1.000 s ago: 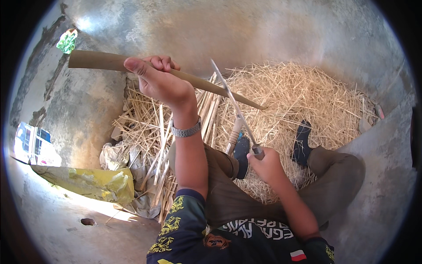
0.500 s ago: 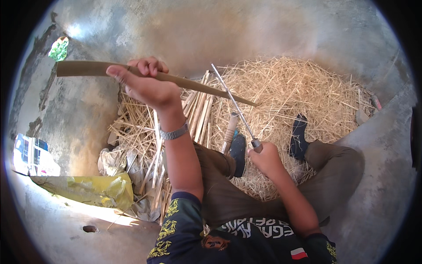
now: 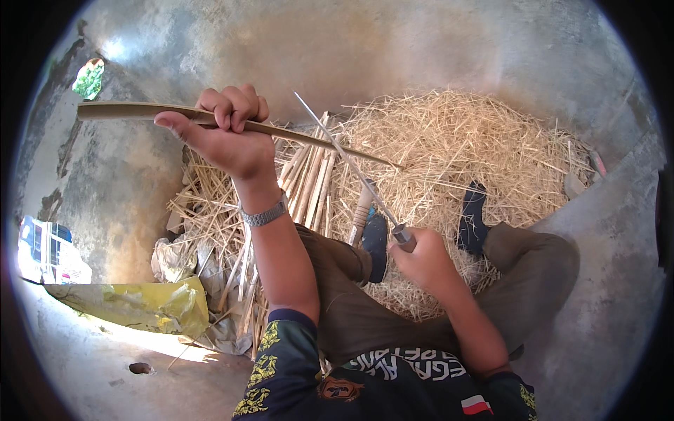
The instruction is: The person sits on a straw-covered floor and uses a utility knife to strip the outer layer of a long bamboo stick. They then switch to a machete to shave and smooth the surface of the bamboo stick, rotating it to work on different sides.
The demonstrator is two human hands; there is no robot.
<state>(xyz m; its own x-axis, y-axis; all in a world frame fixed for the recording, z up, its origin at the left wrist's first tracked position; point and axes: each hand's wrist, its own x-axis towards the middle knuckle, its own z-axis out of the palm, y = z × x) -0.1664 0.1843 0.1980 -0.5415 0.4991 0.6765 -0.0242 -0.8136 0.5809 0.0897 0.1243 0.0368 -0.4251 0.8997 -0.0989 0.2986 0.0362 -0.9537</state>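
Observation:
My left hand [image 3: 235, 144], a metal watch [image 3: 265, 212] at its wrist, is raised with its fingers curled over a long bamboo strip [image 3: 130, 110]. The strip slants down to the right, its narrow end above the straw. My right hand [image 3: 428, 263] grips the handle of a long knife [image 3: 351, 163], fist closed. Seen almost edge-on, the thin blade points up and left and crosses the strip right of my left hand. Whether blade and strip touch, I cannot tell.
A heap of straw-like shavings [image 3: 463, 133] lies before my feet. Split bamboo sticks [image 3: 309, 182] are bundled left of it. A wooden-handled tool [image 3: 361, 209] rests beside my left foot. Yellow sheeting [image 3: 161, 305] lies at lower left. A concrete wall [image 3: 337, 49] stands behind.
My left hand has rolled, so the strip shows more of its edge and sits slightly further left. The knife's tip has swung left and up across the strip.

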